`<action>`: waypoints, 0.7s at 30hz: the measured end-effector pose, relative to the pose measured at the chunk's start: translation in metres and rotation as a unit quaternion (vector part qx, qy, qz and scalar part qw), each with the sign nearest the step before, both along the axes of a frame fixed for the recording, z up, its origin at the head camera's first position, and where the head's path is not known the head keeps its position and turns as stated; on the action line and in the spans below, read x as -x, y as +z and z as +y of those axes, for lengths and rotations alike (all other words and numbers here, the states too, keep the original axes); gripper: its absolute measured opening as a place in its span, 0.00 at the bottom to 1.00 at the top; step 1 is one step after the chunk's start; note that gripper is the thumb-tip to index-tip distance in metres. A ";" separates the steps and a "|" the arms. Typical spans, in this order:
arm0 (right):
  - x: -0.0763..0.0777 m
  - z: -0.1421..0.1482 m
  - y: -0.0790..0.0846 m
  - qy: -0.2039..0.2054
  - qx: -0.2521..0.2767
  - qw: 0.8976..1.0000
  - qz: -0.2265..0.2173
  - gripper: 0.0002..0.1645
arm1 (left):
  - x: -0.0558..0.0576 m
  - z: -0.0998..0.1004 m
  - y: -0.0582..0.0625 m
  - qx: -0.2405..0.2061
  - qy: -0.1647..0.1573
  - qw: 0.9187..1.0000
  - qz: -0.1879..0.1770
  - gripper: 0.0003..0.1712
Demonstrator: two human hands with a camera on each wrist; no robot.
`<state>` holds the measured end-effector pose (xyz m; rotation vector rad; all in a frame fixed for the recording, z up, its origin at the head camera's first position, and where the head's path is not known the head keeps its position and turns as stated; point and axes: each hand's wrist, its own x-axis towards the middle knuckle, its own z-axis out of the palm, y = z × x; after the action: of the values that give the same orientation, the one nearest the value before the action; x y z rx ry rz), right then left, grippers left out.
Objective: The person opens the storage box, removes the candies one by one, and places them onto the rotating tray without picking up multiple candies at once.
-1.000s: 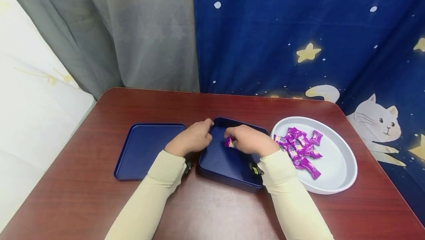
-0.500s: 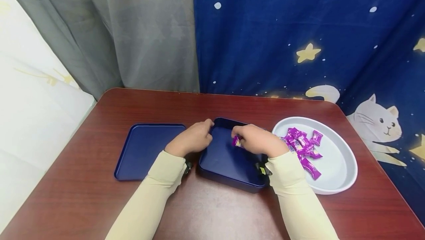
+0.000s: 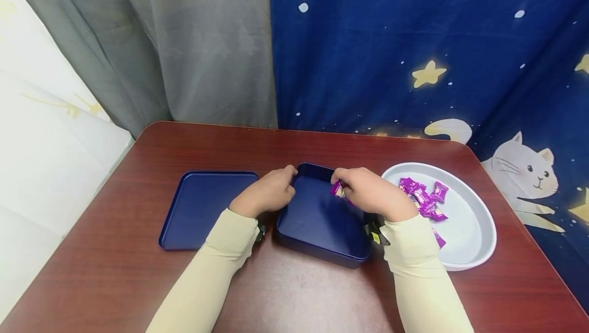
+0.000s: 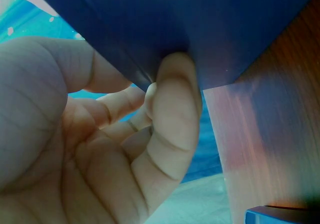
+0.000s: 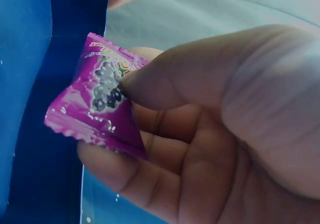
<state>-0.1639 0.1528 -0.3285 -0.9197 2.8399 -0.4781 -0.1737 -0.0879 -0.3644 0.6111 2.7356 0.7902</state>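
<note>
A purple-wrapped candy [image 5: 100,94] with grapes printed on it is pinched between the thumb and fingers of my right hand [image 3: 372,191]. In the head view, that hand is over the right rear part of a dark blue rectangular box [image 3: 317,253], and the candy [image 3: 339,190] peeks out below the fingertips. My left hand [image 3: 268,190] grips the box's left wall near the far corner. Seen from the left wrist, a curled finger [image 4: 175,109] presses on the wall of the blue box [image 4: 210,29].
A shallow dark blue lid [image 3: 202,215] lies left of the box. On the right stands a round white tray [image 3: 469,220] holding several purple candies [image 3: 423,197], partly hidden by my right forearm. The brown table [image 3: 294,297] ends at curtains [image 3: 216,57] behind.
With the candy pinched in it, my right hand has moved right across the box, toward the white tray. The left hand stays in place on the box wall.
</note>
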 end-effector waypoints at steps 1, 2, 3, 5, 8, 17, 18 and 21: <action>0.000 0.001 0.001 -0.001 0.003 1.000 0.004 0.16 | 0.000 0.000 0.000 0.000 0.000 1.000 -0.001 0.24; 0.000 0.003 0.001 -0.004 0.005 1.000 0.005 0.16 | 0.000 0.000 0.000 0.000 0.000 1.000 -0.001 0.24; -0.001 0.004 0.002 -0.007 0.008 1.000 0.006 0.16 | 0.000 0.000 0.000 -0.001 0.000 1.000 -0.001 0.24; -0.001 0.008 0.003 -0.014 0.014 1.000 0.009 0.15 | 0.000 0.000 0.000 -0.001 0.000 1.000 -0.002 0.24; -0.001 0.017 0.005 -0.027 0.023 0.999 0.018 0.15 | 0.001 0.000 0.001 0.000 0.000 1.000 -0.001 0.24; 0.000 0.051 0.010 -0.083 0.029 0.996 0.007 0.16 | 0.001 0.000 0.000 0.001 -0.004 1.000 -0.003 0.24; 0.001 0.054 0.010 -0.091 0.027 0.995 0.003 0.16 | 0.001 -0.001 0.000 0.001 -0.003 1.000 -0.003 0.24; 0.002 0.065 0.010 -0.110 0.023 0.994 -0.003 0.15 | 0.001 -0.001 0.000 -0.001 0.001 1.000 -0.003 0.24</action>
<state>-0.1659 0.2174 -0.3181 -0.6135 2.9505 -0.5712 -0.1747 -0.0887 -0.3646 0.6068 2.7302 0.7942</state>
